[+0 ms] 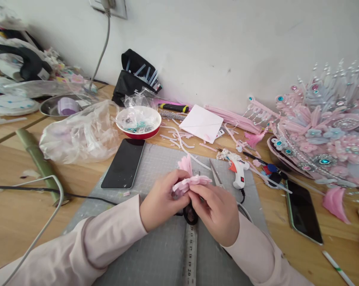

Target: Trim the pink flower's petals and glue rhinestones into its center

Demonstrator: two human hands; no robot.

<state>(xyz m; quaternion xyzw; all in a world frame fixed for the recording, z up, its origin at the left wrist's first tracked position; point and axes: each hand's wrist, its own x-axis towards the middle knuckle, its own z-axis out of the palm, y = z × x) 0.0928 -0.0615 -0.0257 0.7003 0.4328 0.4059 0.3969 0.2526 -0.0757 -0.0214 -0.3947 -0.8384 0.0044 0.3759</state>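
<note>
Both my hands meet over the grey cutting mat (155, 167), pinching a small pink paper flower (189, 179) of folded petals between them. My left hand (161, 200) grips its left side with curled fingers. On the flower's right side my right hand (217, 210) holds it with thumb and fingertips. Under my hands lie a metal ruler (191, 254) and scissors (215, 174), whose black handles show between my wrists.
A black phone (123, 163) lies on the mat's left, a second phone (304, 210) at the right. A white glue gun (238, 171), a red-rimmed bowl of beads (138, 121), a plastic bag (81, 133), pink paper strips and a large pink jewelled headdress (325, 135) crowd the wooden table.
</note>
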